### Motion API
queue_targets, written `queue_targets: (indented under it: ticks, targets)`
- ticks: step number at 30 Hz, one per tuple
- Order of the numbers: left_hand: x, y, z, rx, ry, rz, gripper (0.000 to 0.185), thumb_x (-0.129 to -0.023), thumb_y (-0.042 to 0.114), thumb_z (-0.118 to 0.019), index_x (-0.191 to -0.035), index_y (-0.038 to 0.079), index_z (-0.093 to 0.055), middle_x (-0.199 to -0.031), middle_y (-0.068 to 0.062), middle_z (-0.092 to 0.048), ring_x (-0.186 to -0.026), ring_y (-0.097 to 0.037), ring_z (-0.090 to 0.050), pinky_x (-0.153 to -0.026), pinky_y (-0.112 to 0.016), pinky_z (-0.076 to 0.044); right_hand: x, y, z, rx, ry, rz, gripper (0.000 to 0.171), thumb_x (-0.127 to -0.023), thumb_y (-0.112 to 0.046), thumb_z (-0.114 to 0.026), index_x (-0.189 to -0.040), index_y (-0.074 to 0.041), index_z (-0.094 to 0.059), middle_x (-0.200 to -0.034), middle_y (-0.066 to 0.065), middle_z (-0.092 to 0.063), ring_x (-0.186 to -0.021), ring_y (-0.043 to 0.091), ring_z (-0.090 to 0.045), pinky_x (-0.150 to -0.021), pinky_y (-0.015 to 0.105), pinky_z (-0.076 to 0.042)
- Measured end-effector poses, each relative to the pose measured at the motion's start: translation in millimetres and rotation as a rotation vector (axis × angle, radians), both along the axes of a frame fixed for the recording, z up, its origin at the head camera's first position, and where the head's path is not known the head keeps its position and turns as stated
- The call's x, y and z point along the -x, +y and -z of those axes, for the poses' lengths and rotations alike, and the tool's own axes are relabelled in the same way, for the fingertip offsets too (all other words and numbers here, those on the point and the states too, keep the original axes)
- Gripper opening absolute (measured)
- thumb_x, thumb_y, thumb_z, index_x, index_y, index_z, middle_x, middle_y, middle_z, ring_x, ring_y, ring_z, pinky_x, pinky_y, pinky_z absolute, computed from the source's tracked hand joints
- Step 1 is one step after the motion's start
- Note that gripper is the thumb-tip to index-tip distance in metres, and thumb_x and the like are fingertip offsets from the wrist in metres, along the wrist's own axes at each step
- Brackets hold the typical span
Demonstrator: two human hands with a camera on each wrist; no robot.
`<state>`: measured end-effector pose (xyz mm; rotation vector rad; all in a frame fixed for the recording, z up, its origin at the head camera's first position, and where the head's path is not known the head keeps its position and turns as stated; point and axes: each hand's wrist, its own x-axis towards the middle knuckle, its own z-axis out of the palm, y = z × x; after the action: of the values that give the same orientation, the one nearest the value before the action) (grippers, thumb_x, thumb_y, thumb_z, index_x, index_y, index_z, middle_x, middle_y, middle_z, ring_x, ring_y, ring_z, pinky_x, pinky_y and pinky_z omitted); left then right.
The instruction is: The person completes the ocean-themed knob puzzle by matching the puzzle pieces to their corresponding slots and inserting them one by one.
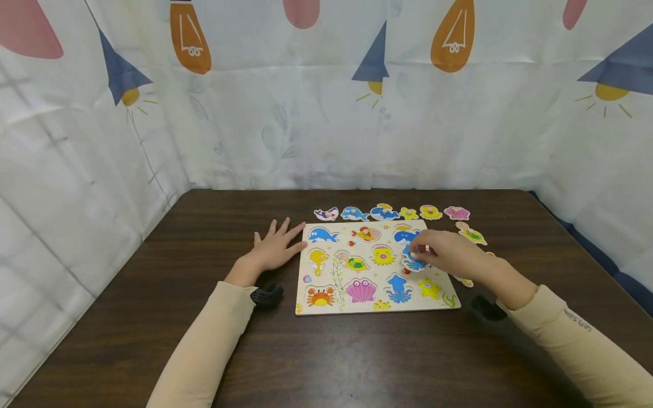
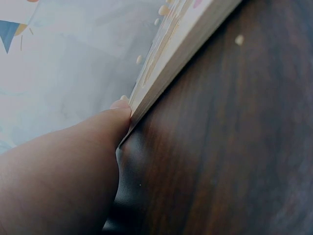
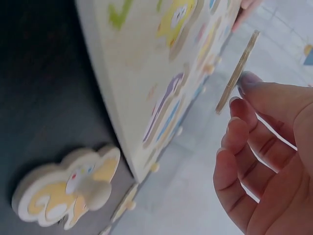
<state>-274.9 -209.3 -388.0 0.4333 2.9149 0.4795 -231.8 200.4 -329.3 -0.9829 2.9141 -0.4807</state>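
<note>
A wooden sea-animal puzzle board (image 1: pixel 377 306) lies on the dark table. My left hand (image 1: pixel 278 247) rests flat beside the board's left edge, fingers spread and touching it; the left wrist view shows a finger (image 2: pixel 115 122) against the board's edge (image 2: pixel 161 63). My right hand (image 1: pixel 449 252) pinches a blue puzzle piece (image 1: pixel 413 262) over the board's right middle. In the right wrist view this thin piece (image 3: pixel 237 73) is held edge-on at the fingertips (image 3: pixel 249 81), a little above the board (image 3: pixel 142 73).
Several loose animal pieces (image 1: pixel 388 213) lie in a row behind the board, and more (image 1: pixel 471 233) to its right. A yellow-and-white piece (image 3: pixel 68 188) lies on the table by the board's edge. Patterned curtains surround the table (image 1: pixel 153 340).
</note>
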Motion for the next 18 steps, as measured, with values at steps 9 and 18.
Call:
queue_targets:
  ticks: [9, 18]
  targets:
    - [0.5, 0, -0.5, -0.011, -0.004, 0.003, 0.071, -0.107, 0.057, -0.041, -0.166, 0.024, -0.020, -0.170, -0.022, -0.005, -0.152, -0.050, 0.004, -0.109, -0.081, 0.003, -9.3, -12, 5.6, -0.029, -0.023, -0.054, 0.012, -0.093, -0.016, -0.078, -0.105, -0.015, -0.076, -0.095, -0.008, -0.066, -0.080, 0.010, -0.057, -0.069, 0.029, -0.052]
    - [0.5, 0, -0.1, -0.003, 0.001, 0.003, 0.070, -0.107, 0.055, -0.041, -0.166, 0.023, -0.020, -0.169, -0.022, -0.005, -0.152, -0.051, 0.003, -0.108, -0.081, 0.003, -15.9, -19, 12.9, -0.025, -0.073, -0.091, 0.013, -0.093, -0.017, -0.077, -0.107, -0.017, -0.076, -0.095, -0.011, -0.066, -0.077, 0.007, -0.055, -0.066, 0.025, -0.050]
